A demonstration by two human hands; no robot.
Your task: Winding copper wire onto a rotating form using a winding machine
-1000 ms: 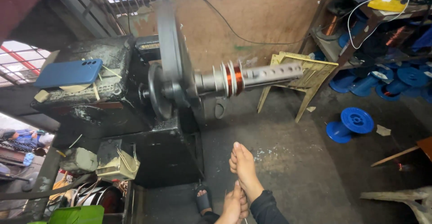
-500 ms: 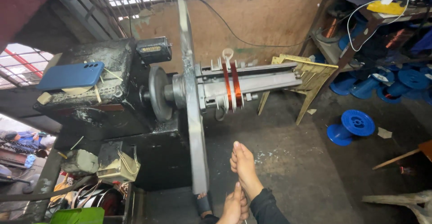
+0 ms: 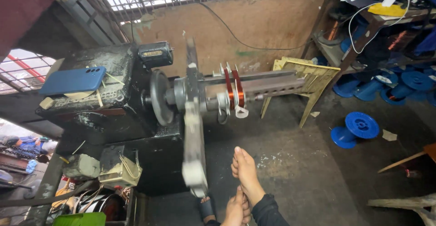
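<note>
Copper wire coil (image 3: 235,93) sits on the grey winding machine's spindle (image 3: 254,87); your hands (image 3: 243,194), pressed together below it, seem to pinch thin wire. Blurred grey crank arm (image 3: 194,130) could strike them if you lean closer.

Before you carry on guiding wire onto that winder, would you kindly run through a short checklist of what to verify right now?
1. Copper coil seated between its flanges on the shaft: ok, it sits in a narrow band.
2. Crank arm clear of the hands: ok, but only just; its blurred lower end passes just above the left hand.
3. Both hands together on the wire: cannot tell; the right hand is raised beside the left, and no wire shows.
4. Blue phone secure on the machine top: ok, lying flat.
5. Blue spool on the floor out of the way: ok, well to the right.
</note>
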